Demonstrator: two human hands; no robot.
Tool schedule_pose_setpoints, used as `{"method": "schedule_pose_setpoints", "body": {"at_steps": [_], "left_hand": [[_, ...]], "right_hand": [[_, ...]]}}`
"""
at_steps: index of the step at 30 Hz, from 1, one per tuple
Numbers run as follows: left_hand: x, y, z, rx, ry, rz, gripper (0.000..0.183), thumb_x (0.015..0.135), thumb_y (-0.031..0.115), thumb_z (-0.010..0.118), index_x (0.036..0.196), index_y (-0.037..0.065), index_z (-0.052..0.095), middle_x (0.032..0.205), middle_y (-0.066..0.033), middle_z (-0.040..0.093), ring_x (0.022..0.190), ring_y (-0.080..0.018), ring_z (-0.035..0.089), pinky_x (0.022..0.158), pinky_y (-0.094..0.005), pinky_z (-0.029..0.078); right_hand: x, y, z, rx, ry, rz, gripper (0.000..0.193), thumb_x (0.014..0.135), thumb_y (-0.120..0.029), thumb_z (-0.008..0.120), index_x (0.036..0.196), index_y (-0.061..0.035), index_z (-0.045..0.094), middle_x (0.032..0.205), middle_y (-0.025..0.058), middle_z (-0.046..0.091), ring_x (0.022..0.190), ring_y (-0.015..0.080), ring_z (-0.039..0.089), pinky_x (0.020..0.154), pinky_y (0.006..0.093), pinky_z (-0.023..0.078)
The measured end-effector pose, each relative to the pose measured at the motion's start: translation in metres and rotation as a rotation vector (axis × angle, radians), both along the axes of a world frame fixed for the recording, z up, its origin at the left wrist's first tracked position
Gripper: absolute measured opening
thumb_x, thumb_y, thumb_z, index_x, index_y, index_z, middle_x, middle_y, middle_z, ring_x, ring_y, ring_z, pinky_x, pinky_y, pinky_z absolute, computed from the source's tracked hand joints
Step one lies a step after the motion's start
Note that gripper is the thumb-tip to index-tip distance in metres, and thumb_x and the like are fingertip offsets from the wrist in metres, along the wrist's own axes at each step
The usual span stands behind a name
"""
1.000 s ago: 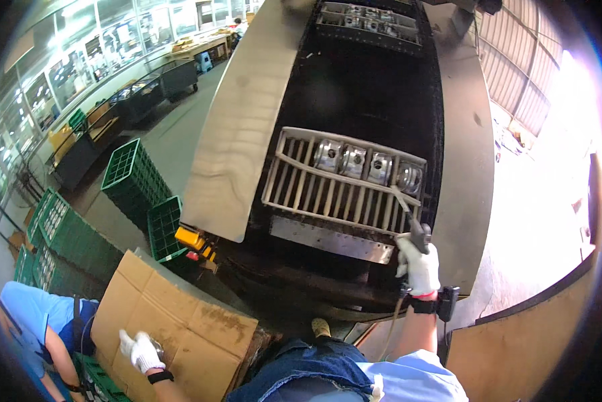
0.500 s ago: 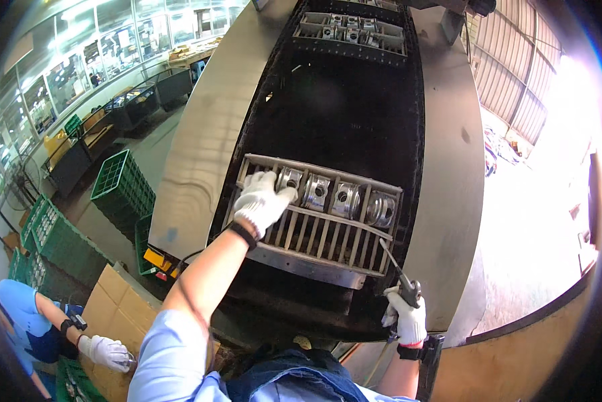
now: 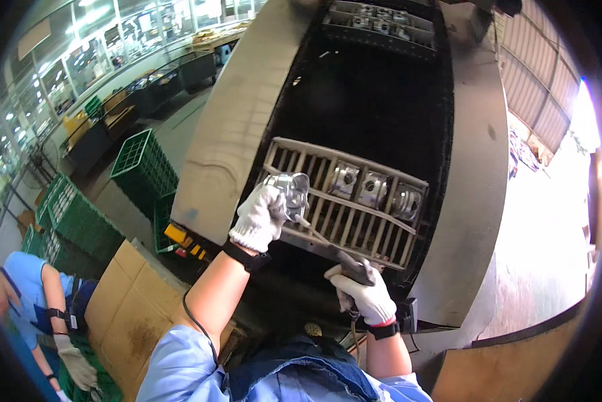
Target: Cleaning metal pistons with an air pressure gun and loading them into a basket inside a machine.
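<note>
Gloved in white, my left hand point(image 3: 255, 218) grips a shiny metal piston point(image 3: 293, 189), raised above the near left part of a metal slatted rack point(image 3: 363, 210). My right hand point(image 3: 368, 298), also gloved, is wrapped around a dark-handled air blow gun point(image 3: 356, 266). Its thin nozzle points up and left, with the tip close to the held piston; whether they touch I cannot tell. Three more pistons stand in the rack's far row: one near the middle point(image 3: 344, 179), another beside it point(image 3: 372, 189) and the last at the right end point(image 3: 406, 201).
The rack lies on a black conveyor belt point(image 3: 374, 100) between wide metal side panels point(image 3: 478, 154). Farther up sits another rack of pistons point(image 3: 381, 27). Green crates point(image 3: 143, 167) and cardboard point(image 3: 130, 285) are at the left, where a co-worker's gloved hand point(image 3: 76, 362) reaches down.
My left hand has lifted a piston from the rack and brought it nearer. My right hand has moved left, swinging the blow gun's nozzle toward that piston. The view has shifted slightly.
</note>
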State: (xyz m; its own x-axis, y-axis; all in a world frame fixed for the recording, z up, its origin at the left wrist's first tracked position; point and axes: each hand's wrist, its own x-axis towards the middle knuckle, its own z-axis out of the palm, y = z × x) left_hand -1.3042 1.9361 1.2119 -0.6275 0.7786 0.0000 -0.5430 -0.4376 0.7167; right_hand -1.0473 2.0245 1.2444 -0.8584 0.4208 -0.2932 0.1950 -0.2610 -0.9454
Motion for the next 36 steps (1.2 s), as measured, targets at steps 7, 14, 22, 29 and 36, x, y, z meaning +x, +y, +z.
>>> {"method": "schedule_pose_setpoints", "body": {"at_steps": [7, 14, 22, 29, 36], "left_hand": [[0.004, -0.108, -0.019, -0.032, 0.118, 0.221, 0.045, 0.079, 0.013, 0.058, 0.122, 0.001, 0.058, 0.110, -0.0104, 0.069, 0.088, -0.0173, 0.069, 0.078, -0.0303, 0.058], [0.029, -0.183, -0.004, 0.073, 0.100, 0.479, 0.028, 0.083, 0.016, 0.064, 0.105, 0.004, 0.053, 0.092, -0.0088, 0.068, 0.075, -0.0134, 0.067, 0.065, -0.0266, 0.057], [0.036, -0.255, -0.035, 0.121, 0.019, 0.678, 0.031, 0.083, 0.014, 0.066, 0.107, 0.004, 0.049, 0.103, -0.0149, 0.065, 0.082, -0.0195, 0.069, 0.069, -0.0313, 0.060], [0.044, -0.307, -0.037, 0.024, 0.041, 0.632, 0.034, 0.085, 0.018, 0.063, 0.115, 0.001, 0.061, 0.118, -0.0198, 0.066, 0.093, -0.0241, 0.070, 0.071, -0.0339, 0.059], [0.048, -0.366, -0.058, -0.066, -0.317, 0.886, 0.031, 0.092, 0.027, 0.057, 0.116, 0.009, 0.065, 0.099, -0.0062, 0.069, 0.085, -0.0190, 0.064, 0.066, -0.0370, 0.055]], "right_hand": [[-0.044, -0.053, 0.003, -0.016, -0.048, 0.295, 0.017, 0.086, -0.011, 0.069, 0.097, 0.0019, 0.069, 0.058, 0.0009, 0.057, 0.043, 0.0090, 0.051, 0.043, 0.0225, 0.040], [-0.063, -0.102, 0.000, 0.004, -0.112, 0.434, 0.017, 0.087, -0.017, 0.071, 0.096, -0.0034, 0.070, 0.065, -0.0004, 0.057, 0.050, 0.0072, 0.052, 0.044, 0.0224, 0.040], [-0.085, -0.146, -0.001, 0.027, -0.188, 0.590, 0.014, 0.087, -0.013, 0.072, 0.095, -0.0024, 0.071, 0.061, -0.0010, 0.056, 0.047, 0.0076, 0.050, 0.044, 0.0225, 0.040], [-0.097, -0.172, -0.008, -0.121, -0.164, 0.744, 0.019, 0.089, -0.019, 0.073, 0.101, -0.0045, 0.069, 0.064, -0.0026, 0.057, 0.047, 0.0064, 0.050, 0.045, 0.0220, 0.041], [-0.089, -0.168, -0.038, 0.037, -0.179, 0.958, 0.028, 0.089, -0.036, 0.071, 0.097, -0.0090, 0.068, 0.064, -0.0022, 0.055, 0.049, 0.0086, 0.052, 0.044, 0.0273, 0.041]]}}
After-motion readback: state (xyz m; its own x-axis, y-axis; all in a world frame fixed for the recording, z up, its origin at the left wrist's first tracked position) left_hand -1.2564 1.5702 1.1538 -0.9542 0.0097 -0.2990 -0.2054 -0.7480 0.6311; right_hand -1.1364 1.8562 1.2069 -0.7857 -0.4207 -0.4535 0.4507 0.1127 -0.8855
